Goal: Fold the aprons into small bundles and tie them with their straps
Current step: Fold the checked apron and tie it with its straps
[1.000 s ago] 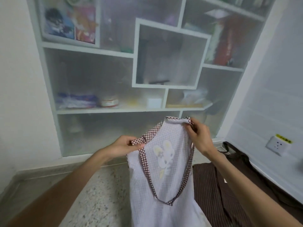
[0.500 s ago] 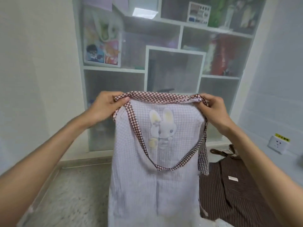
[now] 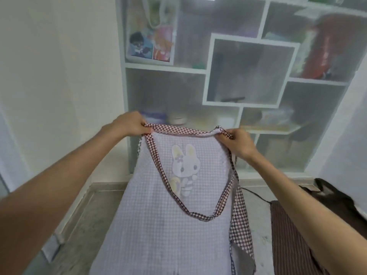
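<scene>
Your left hand (image 3: 129, 124) and right hand (image 3: 236, 142) each pinch top corner of apron (image 3: 158, 225), held up mid-frame, neck strap (image 3: 198, 212) drooping. Soft, light, floppy cloth: keep hold at corners. Second brown apron (image 3: 288, 235) on floor, lower right.

A white shelf unit (image 3: 206, 71) with frosted compartments stands against the wall; cartoon pictures (image 3: 150, 44) lean inside; speckled floor (image 3: 95, 211) below

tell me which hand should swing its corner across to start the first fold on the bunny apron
Right, probably. The right hand pinches the corner where the loose side strap hangs; the left hand can anchor the apron.
</scene>
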`<state>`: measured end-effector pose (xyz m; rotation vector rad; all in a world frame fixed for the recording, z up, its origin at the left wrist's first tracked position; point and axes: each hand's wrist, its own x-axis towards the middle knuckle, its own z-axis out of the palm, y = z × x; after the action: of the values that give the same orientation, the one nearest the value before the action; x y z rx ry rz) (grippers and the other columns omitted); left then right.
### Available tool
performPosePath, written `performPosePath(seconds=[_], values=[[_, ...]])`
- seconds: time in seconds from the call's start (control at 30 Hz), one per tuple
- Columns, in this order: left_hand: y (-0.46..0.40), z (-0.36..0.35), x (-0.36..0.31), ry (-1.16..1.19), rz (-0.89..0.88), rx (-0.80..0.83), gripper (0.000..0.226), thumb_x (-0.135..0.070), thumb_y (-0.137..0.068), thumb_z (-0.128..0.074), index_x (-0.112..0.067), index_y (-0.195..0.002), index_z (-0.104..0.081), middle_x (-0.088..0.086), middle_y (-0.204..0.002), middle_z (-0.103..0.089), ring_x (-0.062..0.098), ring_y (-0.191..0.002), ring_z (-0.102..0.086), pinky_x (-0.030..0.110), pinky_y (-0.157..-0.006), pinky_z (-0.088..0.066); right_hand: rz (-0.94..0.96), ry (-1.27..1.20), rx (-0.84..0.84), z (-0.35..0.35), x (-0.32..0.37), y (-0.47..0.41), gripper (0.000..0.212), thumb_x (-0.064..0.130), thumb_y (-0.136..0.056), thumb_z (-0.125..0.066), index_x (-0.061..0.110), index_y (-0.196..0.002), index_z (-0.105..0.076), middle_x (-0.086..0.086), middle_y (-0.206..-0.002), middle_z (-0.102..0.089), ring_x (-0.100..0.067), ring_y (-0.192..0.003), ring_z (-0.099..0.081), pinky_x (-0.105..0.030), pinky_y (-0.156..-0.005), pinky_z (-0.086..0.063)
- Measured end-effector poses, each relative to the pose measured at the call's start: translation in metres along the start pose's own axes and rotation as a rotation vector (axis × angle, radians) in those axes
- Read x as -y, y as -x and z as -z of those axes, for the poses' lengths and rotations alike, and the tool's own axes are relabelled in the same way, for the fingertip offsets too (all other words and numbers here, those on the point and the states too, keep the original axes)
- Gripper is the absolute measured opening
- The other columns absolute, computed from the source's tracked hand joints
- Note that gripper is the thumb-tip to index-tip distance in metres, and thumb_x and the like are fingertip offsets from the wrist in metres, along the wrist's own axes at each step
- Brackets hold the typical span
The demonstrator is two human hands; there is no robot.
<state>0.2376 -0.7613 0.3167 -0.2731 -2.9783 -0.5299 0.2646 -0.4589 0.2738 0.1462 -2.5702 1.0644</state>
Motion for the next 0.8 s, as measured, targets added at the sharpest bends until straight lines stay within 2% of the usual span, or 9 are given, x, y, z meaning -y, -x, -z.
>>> performPosePath(seconds=[0.1, 0.17, 0.23, 0.3, 0.4, 0.47, 0.67, 0.73, 0.8], values=[[-0.06, -0.052, 0.034, -0.01, 0.136, 0.058, 0.038, -0.042, -0.084, -0.061, -0.017, -0.057, -0.05, 0.003, -0.076, -0.055, 0.023, -0.077, -0.055, 0.027, -0.068, -0.039, -0.096, 0.156, -0.026, -0.057, -0.037, -0.039, 0.048, 0.037, -0.088, -0.061, 0.015, -0.05, -0.044, -0.001, -0.047, -0.039, -0.015, -0.045, -0.035, -0.03, -0.046, -0.022], [-0.092, -0.088, 0.05, 0.139, 0.22, 0.143, 0.034, -0.033, -0.083, -0.062, -0.014, -0.055, -0.057, 0.003, -0.063, -0.062, 0.016, -0.056, -0.056, 0.02, -0.056, -0.041, -0.159, 0.245, -0.035, -0.087, -0.059, -0.056, 0.047, 0.038, -0.088, -0.06, 0.016, -0.051, -0.044, -0.002, -0.049, -0.041, -0.02, -0.052, -0.043, -0.031, -0.046, -0.025], [-0.149, -0.144, 0.08, 0.324, 0.284, 0.248, 0.024, -0.021, -0.086, -0.061, -0.008, -0.066, -0.061, 0.005, -0.064, -0.065, 0.014, -0.05, -0.057, 0.019, -0.052, -0.048, -0.225, 0.272, -0.033, -0.14, -0.104, -0.094, 0.04, 0.041, -0.088, -0.06, 0.019, -0.055, -0.054, 0.002, -0.052, -0.046, -0.022, -0.061, -0.05, -0.03, -0.047, -0.027], [-0.163, -0.183, 0.093, 0.478, 0.342, 0.288, 0.017, -0.015, -0.089, -0.058, -0.007, -0.074, -0.058, 0.012, -0.075, -0.066, 0.021, -0.062, -0.064, 0.031, -0.067, -0.058, -0.301, 0.234, 0.001, -0.161, -0.126, -0.094, 0.033, 0.041, -0.088, -0.059, 0.024, -0.061, -0.061, 0.004, -0.056, -0.053, -0.022, -0.066, -0.055, -0.027, -0.049, -0.031], [-0.199, -0.252, 0.117, 0.552, 0.434, 0.413, 0.019, -0.02, -0.094, -0.052, -0.006, -0.081, -0.055, 0.009, -0.072, -0.068, 0.013, -0.052, -0.065, 0.023, -0.049, -0.052, -0.385, 0.246, 0.025, -0.211, -0.179, -0.112, 0.025, 0.04, -0.088, -0.06, 0.019, -0.086, -0.074, -0.006, -0.075, -0.069, -0.028, -0.079, -0.065, -0.026, -0.061, -0.039], [-0.206, -0.3, 0.132, 0.588, 0.448, 0.464, 0.02, -0.023, -0.093, -0.054, -0.005, -0.085, -0.056, 0.011, -0.08, -0.069, 0.015, -0.059, -0.066, 0.026, -0.058, -0.053, -0.458, 0.251, 0.064, -0.24, -0.207, -0.108, 0.027, 0.039, -0.088, -0.06, 0.017, -0.094, -0.074, -0.01, -0.085, -0.072, -0.029, -0.086, -0.065, -0.026, -0.064, -0.039], [-0.205, -0.389, 0.16, 0.637, 0.363, 0.316, 0.02, -0.024, -0.089, -0.061, -0.013, -0.103, -0.066, 0.011, -0.097, -0.071, 0.025, -0.09, -0.068, 0.042, -0.085, -0.054, -0.61, 0.068, 0.207, -0.299, -0.27, -0.105, 0.024, 0.03, -0.087, -0.064, 0.016, -0.106, -0.069, -0.012, -0.098, -0.072, -0.024, -0.097, -0.067, -0.031, -0.084, -0.051], [-0.19, -0.401, 0.16, 0.762, 0.319, 0.236, 0.045, -0.014, -0.082, -0.069, -0.009, -0.124, -0.052, 0.009, -0.102, -0.065, 0.024, -0.093, -0.063, 0.04, -0.088, -0.05, -0.686, -0.082, 0.328, -0.303, -0.273, -0.093, 0.042, 0.019, -0.088, -0.063, 0.015, -0.128, -0.052, -0.013, -0.111, -0.066, -0.025, -0.098, -0.064, -0.033, -0.086, -0.05], [-0.16, -0.412, 0.162, 0.789, 0.237, 0.105, 0.06, -0.018, -0.075, -0.074, -0.014, -0.127, -0.045, 0.003, -0.106, -0.06, 0.02, -0.092, -0.059, 0.035, -0.081, -0.049, -0.694, -0.104, 0.348, -0.295, -0.272, -0.067, 0.044, 0.015, -0.089, -0.061, 0.017, -0.13, -0.046, -0.009, -0.107, -0.063, -0.022, -0.089, -0.062, -0.032, -0.081, -0.051]])
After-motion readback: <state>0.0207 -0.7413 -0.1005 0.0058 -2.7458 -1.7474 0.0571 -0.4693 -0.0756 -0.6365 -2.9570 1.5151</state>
